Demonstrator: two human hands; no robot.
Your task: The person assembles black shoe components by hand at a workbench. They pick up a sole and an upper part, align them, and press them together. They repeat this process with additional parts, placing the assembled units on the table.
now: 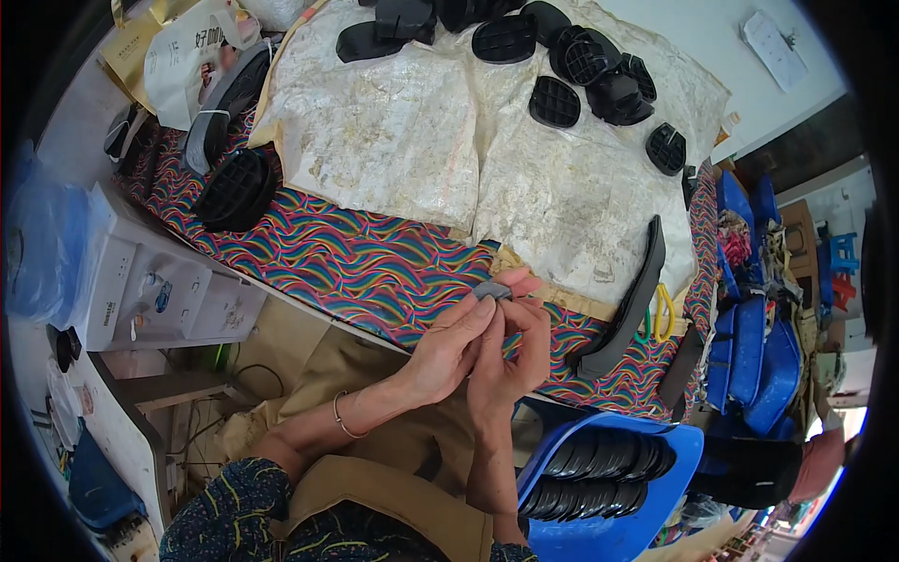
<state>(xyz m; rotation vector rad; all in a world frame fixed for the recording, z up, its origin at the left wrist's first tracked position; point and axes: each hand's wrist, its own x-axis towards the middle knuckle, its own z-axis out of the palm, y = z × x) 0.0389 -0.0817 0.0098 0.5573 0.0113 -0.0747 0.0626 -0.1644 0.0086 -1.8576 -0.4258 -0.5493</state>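
Note:
Both hands meet at the table's near edge, around a small grey piece (491, 291) whose exact kind I cannot make out. My left hand (440, 354) pinches it with the thumb on top. My right hand (517, 347) is closed against its lower side, fingertips pressed together. Much of the piece is hidden by the fingers. To the right lies a long curved black piece (629, 323), beside yellow-handled scissors (665, 314).
A wrinkled whitish sheet (384, 140) covers much of the patterned tablecloth (328, 253). Several black ribbed pieces (554, 101) lie across its far side; another ribbed piece (236, 190) sits at left. A blue crate (688, 459) holds rows of black pieces. A water dispenser (169, 281) stands left.

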